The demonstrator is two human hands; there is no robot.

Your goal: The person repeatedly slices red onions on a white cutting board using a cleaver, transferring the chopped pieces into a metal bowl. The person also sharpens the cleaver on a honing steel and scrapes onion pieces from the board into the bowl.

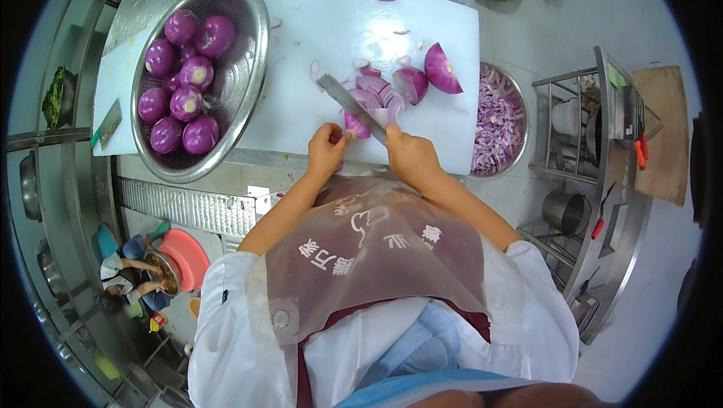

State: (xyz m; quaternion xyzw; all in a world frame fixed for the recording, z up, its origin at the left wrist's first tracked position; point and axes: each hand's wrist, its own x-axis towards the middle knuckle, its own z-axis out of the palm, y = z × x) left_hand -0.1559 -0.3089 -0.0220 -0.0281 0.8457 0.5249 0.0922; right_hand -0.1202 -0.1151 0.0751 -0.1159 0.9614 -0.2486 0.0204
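My right hand (412,159) grips a broad-bladed kitchen knife (350,102), seen nearly edge-on, its blade pointing away to the upper left. Its handle is hidden in my fist. The blade crosses over a red onion piece (356,125) near the front edge of the white cutting board (316,24). My left hand (326,153) pinches the near left side of that piece with its fingertips. Curved onion slices (370,89) lie just beyond the blade. To their right are a cut onion chunk (411,85) and a larger onion wedge (443,69).
A perforated steel colander (257,18) with several whole red onions (186,102) stands left. A cleaver (110,122) lies beyond it. Sliced onion fills a bowl (522,125) below the board's right edge. A person (127,278) works at a basin, lower left. A steel rack (613,182) stands right.
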